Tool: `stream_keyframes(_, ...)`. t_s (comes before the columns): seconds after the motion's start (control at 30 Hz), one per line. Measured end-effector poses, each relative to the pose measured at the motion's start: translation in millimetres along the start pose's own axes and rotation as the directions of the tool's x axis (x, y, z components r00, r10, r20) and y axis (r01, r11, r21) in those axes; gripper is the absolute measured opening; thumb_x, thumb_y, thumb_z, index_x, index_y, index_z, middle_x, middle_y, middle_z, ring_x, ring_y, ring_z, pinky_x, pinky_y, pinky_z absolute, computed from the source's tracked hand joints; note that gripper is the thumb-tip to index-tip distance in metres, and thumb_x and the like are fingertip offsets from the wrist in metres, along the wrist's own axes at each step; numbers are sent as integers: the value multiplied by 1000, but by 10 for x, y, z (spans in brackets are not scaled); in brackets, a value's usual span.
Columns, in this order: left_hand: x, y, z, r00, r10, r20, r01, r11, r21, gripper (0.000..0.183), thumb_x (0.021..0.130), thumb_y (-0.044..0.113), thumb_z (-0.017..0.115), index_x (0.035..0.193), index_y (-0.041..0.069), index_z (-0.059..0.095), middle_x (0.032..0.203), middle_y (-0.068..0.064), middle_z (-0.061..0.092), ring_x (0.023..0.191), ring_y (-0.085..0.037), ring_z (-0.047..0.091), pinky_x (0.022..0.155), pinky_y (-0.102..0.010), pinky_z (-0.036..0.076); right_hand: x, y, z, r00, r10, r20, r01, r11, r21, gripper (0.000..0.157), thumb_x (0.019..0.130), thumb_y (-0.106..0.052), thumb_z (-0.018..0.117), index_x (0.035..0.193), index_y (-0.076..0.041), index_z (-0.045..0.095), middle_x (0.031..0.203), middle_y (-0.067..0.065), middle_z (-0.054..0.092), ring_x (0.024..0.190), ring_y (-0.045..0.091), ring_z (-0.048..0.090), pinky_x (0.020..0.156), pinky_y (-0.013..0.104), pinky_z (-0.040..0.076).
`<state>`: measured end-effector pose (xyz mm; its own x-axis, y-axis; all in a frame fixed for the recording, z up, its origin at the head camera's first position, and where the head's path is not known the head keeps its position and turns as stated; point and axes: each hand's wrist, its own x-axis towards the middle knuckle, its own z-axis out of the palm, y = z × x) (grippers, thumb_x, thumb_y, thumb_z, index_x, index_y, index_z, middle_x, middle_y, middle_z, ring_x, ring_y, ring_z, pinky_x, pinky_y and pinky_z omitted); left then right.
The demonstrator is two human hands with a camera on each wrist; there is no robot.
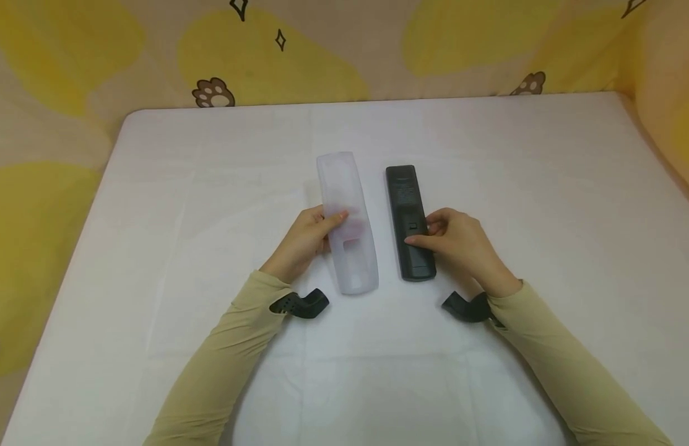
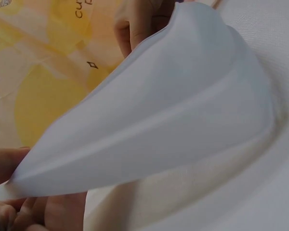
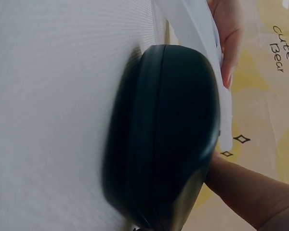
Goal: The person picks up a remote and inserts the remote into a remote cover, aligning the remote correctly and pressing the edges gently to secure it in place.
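My left hand (image 1: 311,232) pinches a translucent whitish remote cover (image 1: 358,266) by its left edge, thumb on top and fingers beneath. A cut-out shows in the sleeve's lower half. In the left wrist view the cover (image 2: 149,110) is tilted, with part of it above the cloth. To its right, a black remote control (image 1: 407,201) lies with its back side up, a small latch and printed label showing. My right hand (image 1: 463,241) grips the remote's lower right side, thumb across the back. The remote's end (image 3: 178,120) fills the middle of the right wrist view.
A white cloth-covered table (image 1: 182,248) lies under both hands. Behind it hangs a yellow and cream patterned curtain (image 1: 322,56) with paw prints and stars. Black wrist straps (image 1: 302,305) stick out from both beige sleeves.
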<state>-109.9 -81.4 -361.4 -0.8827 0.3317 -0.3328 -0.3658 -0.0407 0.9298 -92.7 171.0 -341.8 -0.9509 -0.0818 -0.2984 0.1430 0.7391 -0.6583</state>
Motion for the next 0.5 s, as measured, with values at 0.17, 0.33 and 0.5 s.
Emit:
stream_keyframes(0.17,1,3,9,1000,1,3,-1,1000,3,37,99,13,47,129,-10,45,123,-24,56,104,-24,60,90,-42,49,9,-30,6,1000,6,1,-6,999,-47,63,77,-40,76,115,6,56,94,13,61,86,25,53,74,32,42)
stream_keyframes(0.33,-7,12,11,1000,-2,3,2,1000,1,38,100,14,47,129,-10,45,123,-24,55,104,-24,60,91,-43,49,19,-50,14,1000,22,10,-22,999,-47,63,76,-41,75,114,6,56,91,11,57,84,24,50,70,30,39)
stream_keyframes(0.5,-13,20,17,1000,-5,4,5,1000,-8,38,100,13,46,130,-10,45,125,-24,54,105,-25,59,91,-43,49,54,-15,22,998,53,30,-53,999,1,61,75,-38,76,114,5,57,94,12,57,89,25,51,75,32,41)
